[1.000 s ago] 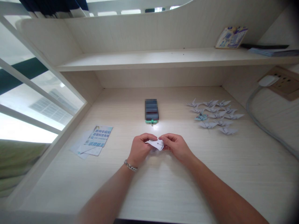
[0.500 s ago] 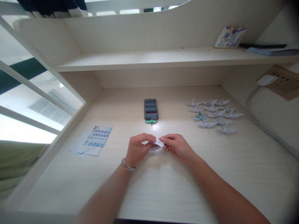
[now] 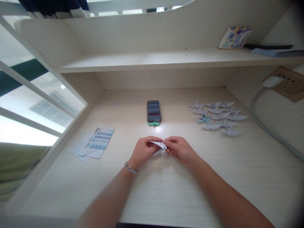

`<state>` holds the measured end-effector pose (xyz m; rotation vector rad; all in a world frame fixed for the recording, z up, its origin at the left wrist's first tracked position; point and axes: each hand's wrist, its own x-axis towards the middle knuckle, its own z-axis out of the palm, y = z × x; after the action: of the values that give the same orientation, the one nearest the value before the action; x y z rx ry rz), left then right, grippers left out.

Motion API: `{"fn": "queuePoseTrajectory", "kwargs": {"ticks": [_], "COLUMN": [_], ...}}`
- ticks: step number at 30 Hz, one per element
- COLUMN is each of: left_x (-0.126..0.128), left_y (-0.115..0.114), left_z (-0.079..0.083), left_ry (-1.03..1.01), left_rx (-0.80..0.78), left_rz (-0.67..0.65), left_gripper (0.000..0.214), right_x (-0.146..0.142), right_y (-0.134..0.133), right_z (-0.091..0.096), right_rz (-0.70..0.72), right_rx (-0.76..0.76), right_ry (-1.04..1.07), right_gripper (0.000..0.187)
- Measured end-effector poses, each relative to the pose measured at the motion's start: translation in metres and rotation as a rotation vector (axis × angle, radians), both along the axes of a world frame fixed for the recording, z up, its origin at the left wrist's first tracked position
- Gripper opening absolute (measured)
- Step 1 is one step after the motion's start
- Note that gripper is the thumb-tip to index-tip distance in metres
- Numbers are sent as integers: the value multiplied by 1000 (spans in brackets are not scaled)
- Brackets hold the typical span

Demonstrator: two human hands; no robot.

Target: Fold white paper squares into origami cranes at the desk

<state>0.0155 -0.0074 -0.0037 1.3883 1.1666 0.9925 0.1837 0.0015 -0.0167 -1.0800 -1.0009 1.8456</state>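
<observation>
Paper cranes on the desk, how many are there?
12, roughly: the paper cranes cluster in loose rows at the right of the desk, a teal crane among them. Overlaps may hide some. The left hand and right hand pinch another folded paper.

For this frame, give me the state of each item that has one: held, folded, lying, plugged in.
left hand: pinching the small paper.
right hand: pinching its other end.
small paper: partly folded, held between both hands.
paper cranes: folded, lying clustered on the desk.
phone: lying flat on the desk.
leaflets: flat, overlapping.
plug: seated in the wall socket.
booklet: propped up on the shelf.
</observation>
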Motion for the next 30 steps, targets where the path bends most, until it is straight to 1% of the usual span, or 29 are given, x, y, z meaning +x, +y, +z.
{"fn": "queuePoseTrajectory", "kwargs": {"ticks": [3,5,9,12,14,17,19,22,26,30], "left_x": [3,2,0,-1,-1,0,0,1,2,4], "left_y": [0,1,4,4,4,3,2,1,0,-3], "left_z": [-4,-6,-10,-11,-11,-12,-13,-14,-16,-13], "left_ry": [-32,-34,24,80,119,152,159,168,208,289], "left_rx": [-84,-97,-50,-10,16,27,26,29,56,112], "left_rz": [-24,0,104,170,217,261,267,253,238,204], "left_gripper": [24,25,21,19,17,15,15,16,17,19], "right_x": [-2,-3,-5,-7,-8,-9,-10,-11,-12,-12], "right_y": [-1,-1,0,-1,-3,-8,-11,-13,-14,-14], "right_z": [-2,-5,-10,-10,-7,-1,2,6,6,4], "right_rz": [-27,-39,-52,-81,-79,-17,27,46,58,34], "right_rx": [61,91,122,166,224,343,413,478,511,538], "right_ry": [-51,-89,-124,-159,-209,-317,-407,-487,-534,-597], "right_gripper": [30,31,33,33,32,28,27,27,26,23]}}
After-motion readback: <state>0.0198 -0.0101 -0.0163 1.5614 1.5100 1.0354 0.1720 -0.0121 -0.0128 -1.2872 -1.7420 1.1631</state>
